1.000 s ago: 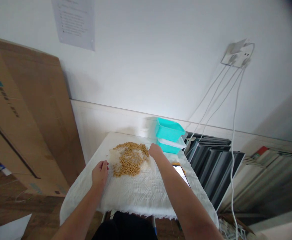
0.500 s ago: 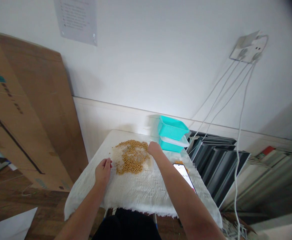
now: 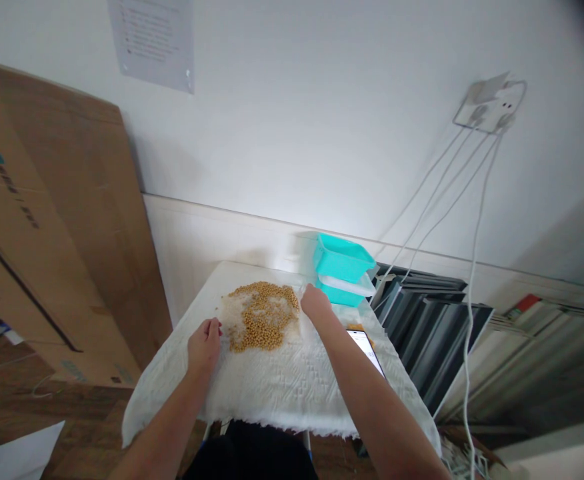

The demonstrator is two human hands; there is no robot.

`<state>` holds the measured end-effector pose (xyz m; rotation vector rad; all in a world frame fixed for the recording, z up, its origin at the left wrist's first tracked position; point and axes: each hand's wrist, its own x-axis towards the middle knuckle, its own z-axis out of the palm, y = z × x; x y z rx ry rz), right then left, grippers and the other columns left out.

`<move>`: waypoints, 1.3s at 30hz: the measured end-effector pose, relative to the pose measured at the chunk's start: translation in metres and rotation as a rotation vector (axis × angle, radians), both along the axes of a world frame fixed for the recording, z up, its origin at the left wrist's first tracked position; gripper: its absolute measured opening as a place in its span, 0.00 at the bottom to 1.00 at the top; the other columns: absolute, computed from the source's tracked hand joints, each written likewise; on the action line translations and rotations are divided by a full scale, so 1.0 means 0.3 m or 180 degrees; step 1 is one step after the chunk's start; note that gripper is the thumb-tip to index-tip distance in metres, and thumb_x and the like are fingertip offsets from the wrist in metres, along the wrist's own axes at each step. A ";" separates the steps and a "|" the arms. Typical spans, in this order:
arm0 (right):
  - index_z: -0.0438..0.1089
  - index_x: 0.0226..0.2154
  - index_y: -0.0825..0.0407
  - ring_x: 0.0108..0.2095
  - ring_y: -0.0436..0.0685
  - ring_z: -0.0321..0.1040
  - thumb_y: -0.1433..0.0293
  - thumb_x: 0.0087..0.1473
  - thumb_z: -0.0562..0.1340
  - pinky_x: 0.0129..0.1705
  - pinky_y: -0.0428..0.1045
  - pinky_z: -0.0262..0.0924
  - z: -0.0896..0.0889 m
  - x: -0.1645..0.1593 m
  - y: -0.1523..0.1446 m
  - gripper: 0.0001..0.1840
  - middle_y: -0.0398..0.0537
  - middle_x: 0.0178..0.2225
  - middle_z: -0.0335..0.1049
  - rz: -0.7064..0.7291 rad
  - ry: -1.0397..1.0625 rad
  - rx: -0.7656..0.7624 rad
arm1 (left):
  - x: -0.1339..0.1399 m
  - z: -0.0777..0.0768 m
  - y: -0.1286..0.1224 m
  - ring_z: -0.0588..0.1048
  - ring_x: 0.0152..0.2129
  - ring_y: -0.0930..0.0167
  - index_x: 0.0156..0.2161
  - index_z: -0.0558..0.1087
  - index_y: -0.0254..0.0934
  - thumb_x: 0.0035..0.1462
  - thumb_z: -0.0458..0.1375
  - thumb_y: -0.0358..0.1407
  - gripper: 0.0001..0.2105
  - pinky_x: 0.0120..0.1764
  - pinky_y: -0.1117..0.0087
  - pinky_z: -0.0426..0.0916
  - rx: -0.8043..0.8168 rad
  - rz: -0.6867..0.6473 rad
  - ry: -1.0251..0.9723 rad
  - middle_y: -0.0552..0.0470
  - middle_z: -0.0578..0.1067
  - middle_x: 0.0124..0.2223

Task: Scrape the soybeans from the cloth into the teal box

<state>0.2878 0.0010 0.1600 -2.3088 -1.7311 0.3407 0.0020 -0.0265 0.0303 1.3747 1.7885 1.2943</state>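
Note:
A spread of yellow soybeans (image 3: 265, 327), mixed with small pale grains, lies on the white cloth (image 3: 267, 387) that covers the table. At the left edge of the spread is my left hand (image 3: 205, 341), its fingers curled and pressed together. Whatever those fingers hold, if anything, is too small to see. My right hand (image 3: 316, 303) is closed just past the right edge of the beans, near the stacked teal baskets (image 3: 345, 259). Its fingertips are hidden, and a pale, see-through patch shows beside them.
A phone (image 3: 366, 350) lies to the right of my right forearm. Behind the table is a white wall. A large cardboard box (image 3: 87, 233) stands at left. Dark panels (image 3: 417, 333) lean at right, with white cables (image 3: 469, 333) hanging from a wall socket (image 3: 489, 107).
My right hand has shifted slightly right, away from the beans. My left hand stays at the left edge, nearly unmoved. The whole view has shifted a little.

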 end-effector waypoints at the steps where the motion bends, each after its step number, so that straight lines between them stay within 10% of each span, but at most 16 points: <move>1: 0.69 0.63 0.62 0.59 0.70 0.76 0.75 0.69 0.56 0.56 0.58 0.69 0.002 -0.001 -0.011 0.23 0.75 0.57 0.76 -0.0049 -0.0031 -0.0053 | 0.000 -0.004 0.005 0.77 0.32 0.60 0.33 0.74 0.41 0.63 0.46 0.52 0.20 0.37 0.64 0.66 0.0054 -0.0003 0.0054 0.46 0.79 0.31; 11: 0.69 0.61 0.55 0.57 0.66 0.78 0.69 0.72 0.55 0.54 0.54 0.70 -0.004 0.000 -0.125 0.19 0.68 0.56 0.78 -0.0358 -0.0206 -0.0110 | -0.017 -0.031 0.044 0.80 0.43 0.59 0.40 0.76 0.38 0.68 0.47 0.43 0.17 0.45 0.64 0.68 0.0010 0.0039 0.0553 0.40 0.83 0.43; 20: 0.61 0.69 0.50 0.53 0.66 0.80 0.64 0.73 0.52 0.52 0.57 0.70 0.010 0.015 -0.177 0.26 0.66 0.53 0.79 -0.0150 -0.0638 -0.0023 | -0.017 0.082 0.076 0.81 0.40 0.60 0.37 0.81 0.34 0.66 0.51 0.33 0.15 0.38 0.66 0.65 -0.0854 -0.0354 0.1095 0.39 0.84 0.41; 39: 0.66 0.70 0.38 0.57 0.61 0.77 0.66 0.76 0.48 0.54 0.52 0.67 -0.093 0.045 0.410 0.27 0.53 0.60 0.78 0.0744 -0.1160 -0.0016 | -0.092 0.011 0.066 0.78 0.35 0.63 0.33 0.75 0.39 0.71 0.48 0.36 0.16 0.36 0.67 0.59 -0.0373 -0.0039 0.1199 0.44 0.82 0.35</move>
